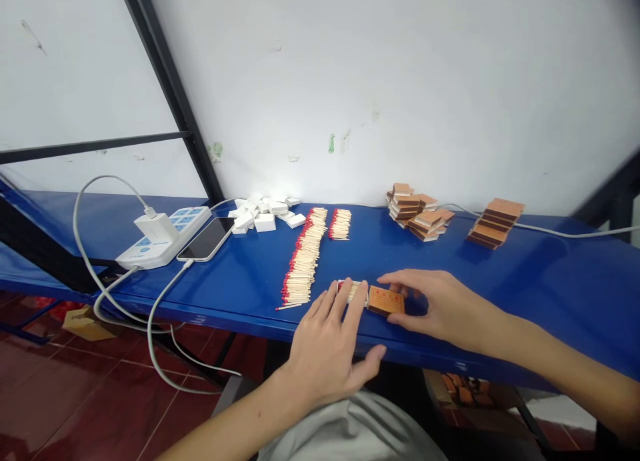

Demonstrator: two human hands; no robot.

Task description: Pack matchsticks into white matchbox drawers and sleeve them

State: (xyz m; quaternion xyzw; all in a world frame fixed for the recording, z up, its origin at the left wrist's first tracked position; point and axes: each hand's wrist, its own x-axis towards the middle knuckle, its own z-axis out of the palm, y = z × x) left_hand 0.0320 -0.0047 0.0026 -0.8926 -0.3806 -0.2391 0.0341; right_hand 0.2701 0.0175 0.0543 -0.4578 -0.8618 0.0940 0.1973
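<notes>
A white matchbox tray [365, 295] with red-tipped matches in it lies at the front of the blue table, partly hidden under my left hand [327, 344]. The fingers of that hand are stretched out flat over the tray. Directly right of the tray, end to end with it, sits an orange matchbox sleeve [386, 301] with red print. My right hand [440, 307] holds the sleeve between thumb and fingers at its right side. Beyond my left hand runs a long row of loose matches [304, 261], with a shorter batch of matches [341, 225] beside it.
White trays [263, 213] are heaped at the back. Toward the right are a pile of matchboxes [417, 211] and a stack of orange boxes [496, 222]. A phone [207, 239], a power strip [165, 237] and a looping cable [150, 327] occupy the left.
</notes>
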